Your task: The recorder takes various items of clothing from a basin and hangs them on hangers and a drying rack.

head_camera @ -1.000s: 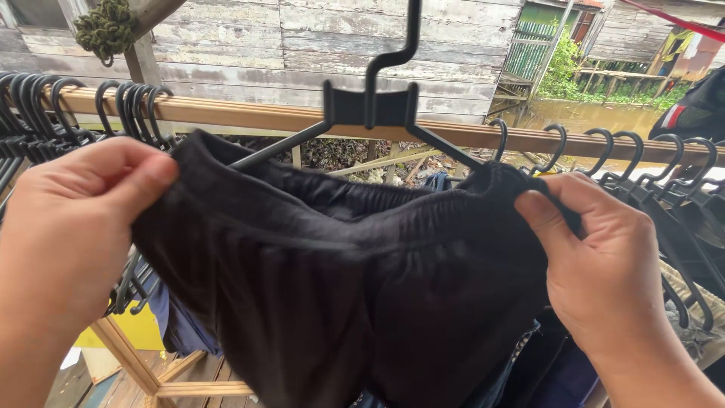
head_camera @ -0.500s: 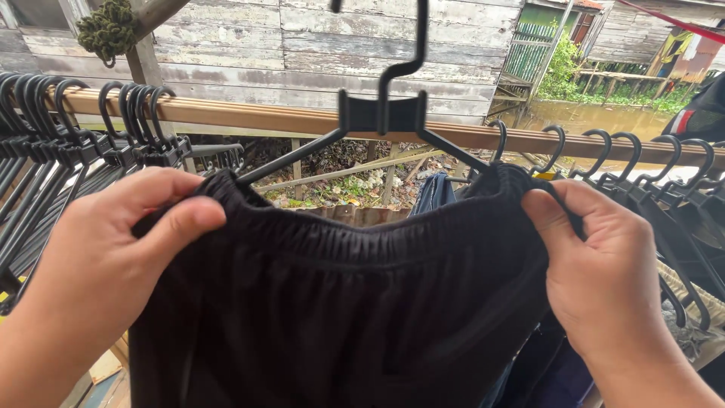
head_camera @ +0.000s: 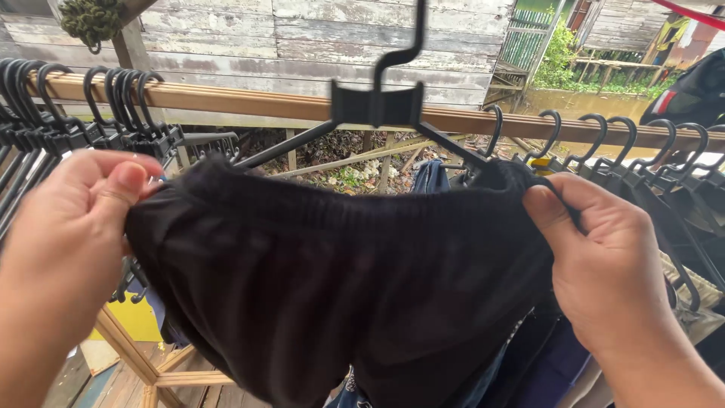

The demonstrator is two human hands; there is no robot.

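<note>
A pair of black shorts [head_camera: 340,287] with an elastic waistband is stretched between my hands. My left hand [head_camera: 72,227] pinches the waistband's left end, thumb on top. My right hand [head_camera: 604,264] grips the right end, where the cloth sits over the right arm of a black plastic hanger [head_camera: 377,106]. The hanger's left arm lies just behind the waistband's left part. Its hook rises out of the top of the view, so what it hangs from is hidden.
A wooden rail [head_camera: 249,102] runs across behind the hanger. Several empty black hangers [head_camera: 83,113] crowd it on the left; more hangers with dark clothes [head_camera: 649,174] hang on the right. A weathered plank wall [head_camera: 302,38] stands behind, brown water [head_camera: 589,102] beyond.
My left hand has pulled the waistband's left end outward to the left and slightly down, stretching the shorts wider. My right hand has kept its grip in place.
</note>
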